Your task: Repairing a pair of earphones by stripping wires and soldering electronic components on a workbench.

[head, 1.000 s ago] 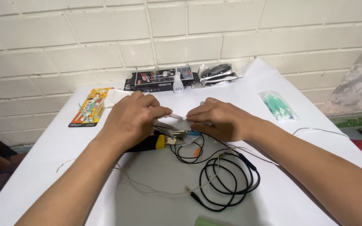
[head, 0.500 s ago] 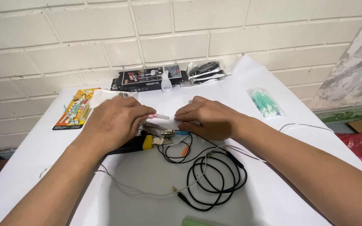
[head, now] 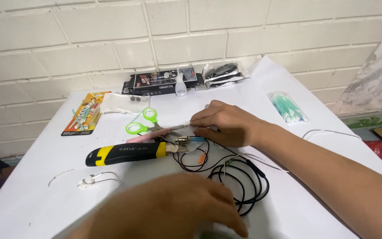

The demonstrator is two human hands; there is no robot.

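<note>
On the table (head: 32,177), the scissors (head: 149,125) lie behind the knife (head: 127,153); the cable coil (head: 239,181) sits at four o'clock from it, the swab bag (head: 288,107) at two o'clock.

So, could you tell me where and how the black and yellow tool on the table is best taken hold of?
Probably by its long black and yellow handle, gripped across the middle from above. It lies flat and roughly level on the white table, with its handle bare. Its working end points right into the black cable and small parts beside the right hand, so coming from the left side looks clearer.
</note>
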